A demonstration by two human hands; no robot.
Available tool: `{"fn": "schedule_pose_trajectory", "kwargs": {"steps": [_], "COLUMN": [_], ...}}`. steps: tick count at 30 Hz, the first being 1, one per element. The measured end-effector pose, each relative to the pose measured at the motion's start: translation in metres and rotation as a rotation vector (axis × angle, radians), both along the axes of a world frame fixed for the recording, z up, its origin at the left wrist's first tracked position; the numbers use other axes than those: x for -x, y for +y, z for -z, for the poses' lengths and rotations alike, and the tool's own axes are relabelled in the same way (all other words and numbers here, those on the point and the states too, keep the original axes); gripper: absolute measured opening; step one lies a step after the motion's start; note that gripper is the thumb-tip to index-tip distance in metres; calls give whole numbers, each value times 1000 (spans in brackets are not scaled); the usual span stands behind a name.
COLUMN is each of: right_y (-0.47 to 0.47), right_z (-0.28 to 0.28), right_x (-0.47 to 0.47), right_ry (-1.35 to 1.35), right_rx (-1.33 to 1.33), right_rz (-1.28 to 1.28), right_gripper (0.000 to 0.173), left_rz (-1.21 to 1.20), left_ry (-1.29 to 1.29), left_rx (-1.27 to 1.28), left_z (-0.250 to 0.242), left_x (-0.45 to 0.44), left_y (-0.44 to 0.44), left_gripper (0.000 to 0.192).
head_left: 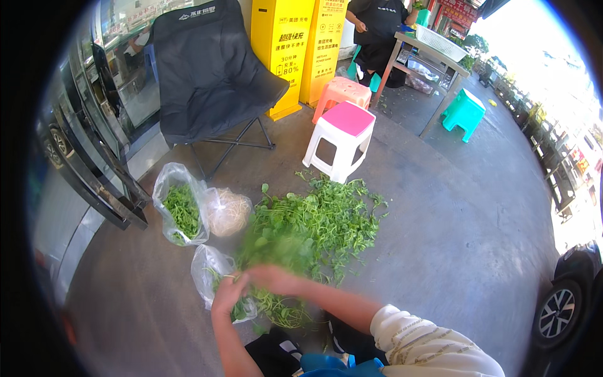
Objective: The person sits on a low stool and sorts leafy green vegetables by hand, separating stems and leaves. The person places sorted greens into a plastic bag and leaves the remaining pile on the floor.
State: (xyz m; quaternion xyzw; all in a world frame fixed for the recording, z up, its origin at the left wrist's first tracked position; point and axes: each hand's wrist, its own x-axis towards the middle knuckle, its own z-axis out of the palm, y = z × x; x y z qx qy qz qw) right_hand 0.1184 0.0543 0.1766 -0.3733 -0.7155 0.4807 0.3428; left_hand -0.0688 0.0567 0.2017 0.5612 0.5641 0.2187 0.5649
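Observation:
My left hand [229,293] grips a few green stems above a clear plastic bag [202,271] that has some greens in it. Close against it is my right hand [273,279], blurred by motion. A smeared bunch of leafy greens [280,249] extends from the right hand, which appears closed on its stems; the fingers themselves are unclear. Beyond both hands spreads a large heap of leafy greens [339,214] on the ground. More loose stems [282,311] lie between the hands and my feet.
An open clear bag of greens [183,209] and a knotted bag of pale strands [228,212] stand at left. Behind are a black folding chair [207,80], a pink-topped white stool [341,136] and yellow cabinets [285,56]. A person [379,33] sits by a metal table [431,56].

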Motion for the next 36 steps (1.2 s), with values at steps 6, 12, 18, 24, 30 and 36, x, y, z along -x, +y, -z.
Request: {"fn": "schedule_pose_trajectory", "kwargs": {"steps": [6, 12, 18, 24, 30, 36], "right_y": [-2, -6, 4, 1, -6, 9], "right_z": [-1, -6, -6, -16, -27, 20], "right_x": [1, 5, 17, 14, 13, 7], "right_ry": [-255, -153, 40, 132, 0, -116], "right_rx": [26, -21, 119, 111, -148, 9], "right_rz": [-85, 9, 253, 182, 148, 235], "right_gripper": [21, 21, 15, 18, 10, 12], "left_rz": [102, 19, -318, -380, -308, -301], "left_ry": [76, -111, -480, -300, -146, -168], "left_rx": [19, 95, 12, 0, -220, -145], "left_z": [2, -14, -9, -2, -35, -56], "left_x": [-2, -1, -16, -20, -23, -33], "left_y": [-1, -6, 0, 6, -11, -10], "left_gripper": [31, 27, 25, 46, 34, 37]}}
